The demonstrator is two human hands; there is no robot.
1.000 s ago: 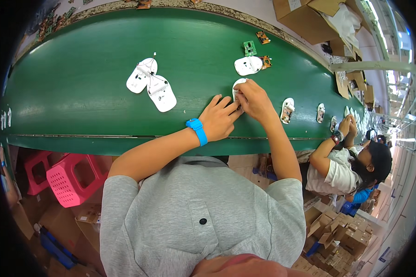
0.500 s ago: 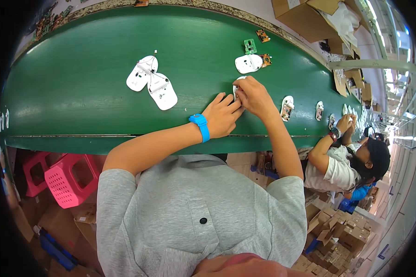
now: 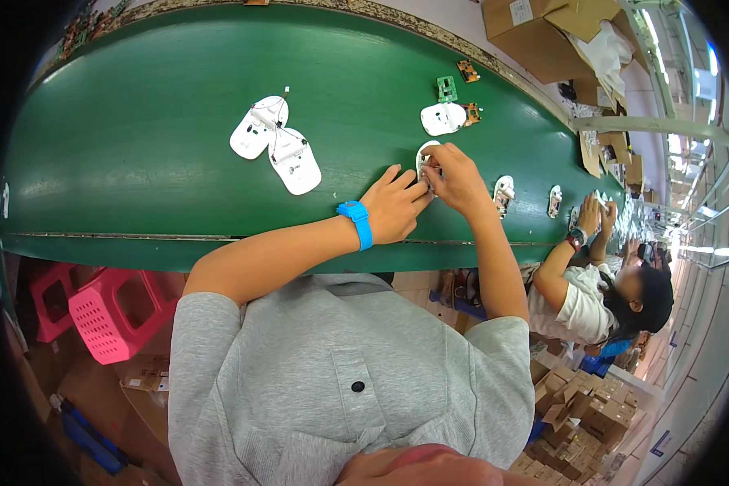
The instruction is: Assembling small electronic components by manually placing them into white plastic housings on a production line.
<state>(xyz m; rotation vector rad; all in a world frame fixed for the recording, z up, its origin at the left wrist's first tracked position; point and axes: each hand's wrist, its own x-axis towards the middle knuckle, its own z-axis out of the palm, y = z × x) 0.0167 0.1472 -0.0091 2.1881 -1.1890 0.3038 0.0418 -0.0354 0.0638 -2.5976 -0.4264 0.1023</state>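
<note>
A white computer mouse shell lies under my hands on the green work surface, partly hidden by fingers. My left hand, with a blue band on the wrist, rests palm down, fingers spread, its fingertips against the shell's near end. Over the shell, my right hand has thumb and forefinger bent together in a pinch; what lies between them is hidden. Beyond stands another white shell beside a green circuit board and an orange-brown circuit board. To the left, two white shell halves lie joined by thin wires.
Further right are a mouse base with parts and another. A co-worker sits there, hands at the surface. Another orange-brown board lies near the far edge. Pink stools stand below left; cardboard boxes are stacked below right.
My right fingers have shifted from the shell's far end toward its middle, so more of its far rim shows. The left hand keeps its pose. The whole view has turned slightly.
</note>
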